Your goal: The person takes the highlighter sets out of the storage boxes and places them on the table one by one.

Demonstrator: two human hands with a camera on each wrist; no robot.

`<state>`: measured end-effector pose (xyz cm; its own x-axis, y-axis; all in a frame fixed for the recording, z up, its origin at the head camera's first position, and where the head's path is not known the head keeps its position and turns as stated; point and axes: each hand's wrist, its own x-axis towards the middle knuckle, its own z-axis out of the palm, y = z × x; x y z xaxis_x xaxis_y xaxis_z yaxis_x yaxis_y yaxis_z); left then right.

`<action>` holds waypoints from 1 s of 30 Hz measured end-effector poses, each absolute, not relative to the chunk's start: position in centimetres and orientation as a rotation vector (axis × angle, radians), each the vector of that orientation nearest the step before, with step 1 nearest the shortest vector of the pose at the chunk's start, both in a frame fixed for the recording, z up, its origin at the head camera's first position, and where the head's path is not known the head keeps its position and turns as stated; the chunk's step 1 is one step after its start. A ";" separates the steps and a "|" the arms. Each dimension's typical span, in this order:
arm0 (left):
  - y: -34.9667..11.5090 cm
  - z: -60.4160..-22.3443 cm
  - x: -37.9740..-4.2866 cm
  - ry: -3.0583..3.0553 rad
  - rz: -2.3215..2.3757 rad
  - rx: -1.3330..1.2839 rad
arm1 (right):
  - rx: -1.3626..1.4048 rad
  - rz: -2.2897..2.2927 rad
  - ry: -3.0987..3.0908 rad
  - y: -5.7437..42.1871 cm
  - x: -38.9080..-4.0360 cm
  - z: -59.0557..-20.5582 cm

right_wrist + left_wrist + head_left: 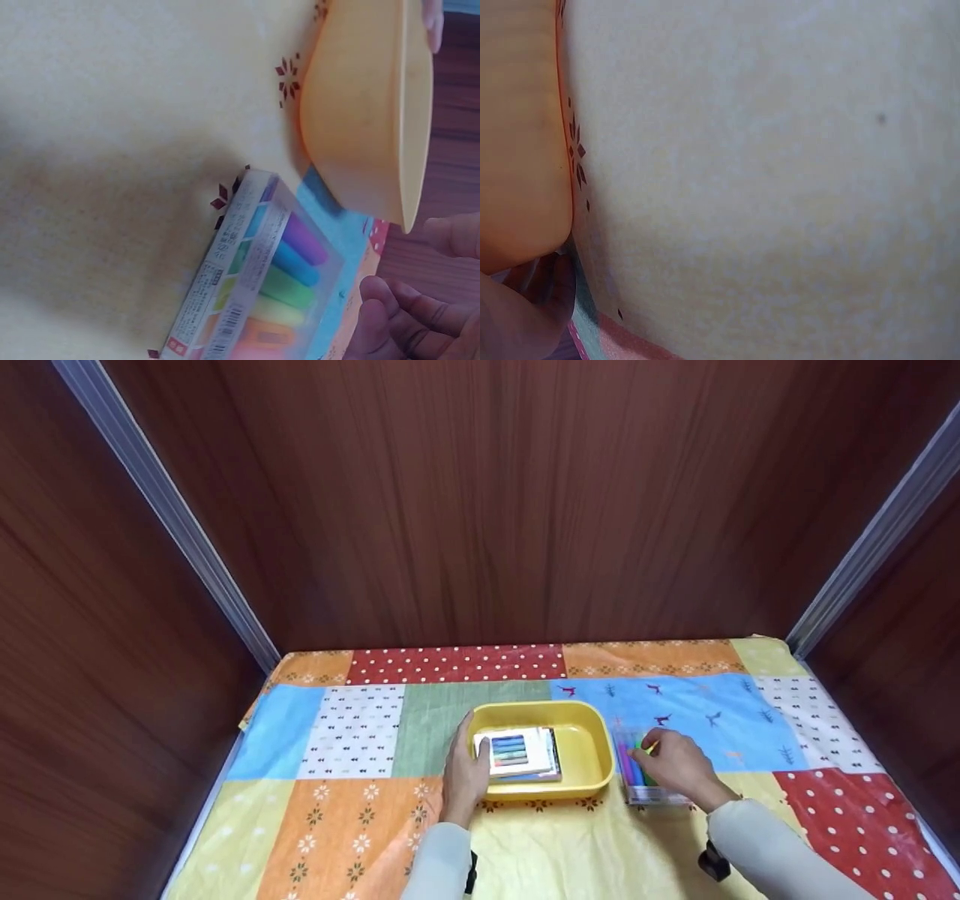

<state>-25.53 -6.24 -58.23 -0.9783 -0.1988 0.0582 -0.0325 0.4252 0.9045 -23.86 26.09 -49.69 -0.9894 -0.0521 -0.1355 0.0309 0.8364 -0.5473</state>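
Observation:
A yellow plastic basin (pixel 589 789) stands on the table, and my left hand (pixel 466 771) grips its left side, thumb over the rim and fingers outside. Inside the basin lies a stack of flat cards or booklets (pixel 536 772); the top one shows coloured stripes. Just right of the basin is a clear box of coloured markers (pixel 259 262), lying flat. My right hand (pixel 675 765) hovers over this box with thumb and fingers apart. In the right wrist view nothing shows between those fingers, and they appear clear of the box.
A patchwork-patterned cloth (pixel 360 810) covers the table. Dark wood panels (pixel 480 510) rise behind it and at both sides, with metal strips (pixel 172 517) at the corners. The basin and marker box stand close together.

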 end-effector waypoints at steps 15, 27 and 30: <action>-6.2 -58.4 -25.6 -2.519 -1.579 0.224 | -0.068 -0.886 2.897 24.6 -24.4 -49.0; -6.2 -58.3 -25.6 -2.523 -1.579 0.256 | -0.148 -0.935 2.908 23.5 -25.2 -48.5; -6.2 -58.3 -25.6 -2.526 -1.572 0.244 | -0.166 -0.949 2.909 23.3 -25.2 -48.6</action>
<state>-25.62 -6.20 -58.32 -0.9745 -0.2197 0.0462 -0.0556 0.4356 0.8984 -25.24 23.26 -48.59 -0.9911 -0.1266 -0.0403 -0.0785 0.8026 -0.5913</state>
